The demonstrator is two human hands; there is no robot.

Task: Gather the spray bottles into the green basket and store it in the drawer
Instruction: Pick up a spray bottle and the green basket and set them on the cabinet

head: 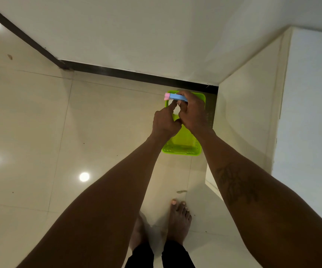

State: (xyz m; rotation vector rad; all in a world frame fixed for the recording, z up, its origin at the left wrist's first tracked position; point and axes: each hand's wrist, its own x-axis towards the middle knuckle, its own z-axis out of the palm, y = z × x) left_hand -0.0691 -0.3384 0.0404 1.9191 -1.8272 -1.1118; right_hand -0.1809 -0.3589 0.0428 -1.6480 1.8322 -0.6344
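Two bare hands meet above a green basket (183,146) that sits on the pale tiled floor (40,113), close to the corner where a dark skirting strip (137,75) runs along the base of the wall. The right hand (194,113) is curled around a small blue spray bottle (176,97) with a pink cap, held on its side over the basket's far end, cap pointing left. The left hand (165,122) is mostly closed, its forefinger stretched out toward the bottle's underside; whether it touches the bottle cannot be told. It grips nothing that shows. The basket's far rim lies just short of the skirting, and its right side stands near a white cabinet panel (249,113) that juts out on the right. To the left of the basket the floor lies open and wide, with ceiling lights mirrored in the tiles. Near the bottom edge two bare feet (178,221) stand on the tiles, well back from the basket's near rim.
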